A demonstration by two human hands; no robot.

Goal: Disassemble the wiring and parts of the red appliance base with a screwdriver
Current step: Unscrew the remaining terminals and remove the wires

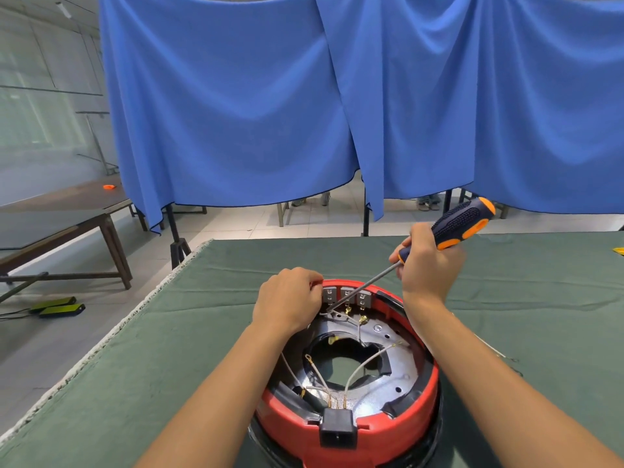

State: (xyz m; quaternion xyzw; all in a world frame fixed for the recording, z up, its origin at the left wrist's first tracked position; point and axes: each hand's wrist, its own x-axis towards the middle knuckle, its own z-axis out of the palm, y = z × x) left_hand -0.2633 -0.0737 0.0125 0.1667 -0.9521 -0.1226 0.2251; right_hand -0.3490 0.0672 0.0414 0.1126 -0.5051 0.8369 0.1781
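The red appliance base [371, 423] lies upside down on the green cloth, its metal inside and white wires [363, 364] exposed. A black socket block [337, 427] sits at its near rim. My right hand [429, 265] grips a screwdriver [459, 224] with a dark blue and orange handle. Its shaft slants down left, and the tip reaches the terminal area [347, 298] at the far rim. My left hand [290, 298] rests on the far left rim with fingers curled, pinching a thin white wire beside the tip.
The green cloth covers the table [169, 349], whose left edge runs diagonally. Blue curtains [337, 96] hang behind the table. A brown bench [67, 214] stands at the left, with two green pedals [57, 307] on the floor. A yellow object [618, 250] peeks in at the right edge.
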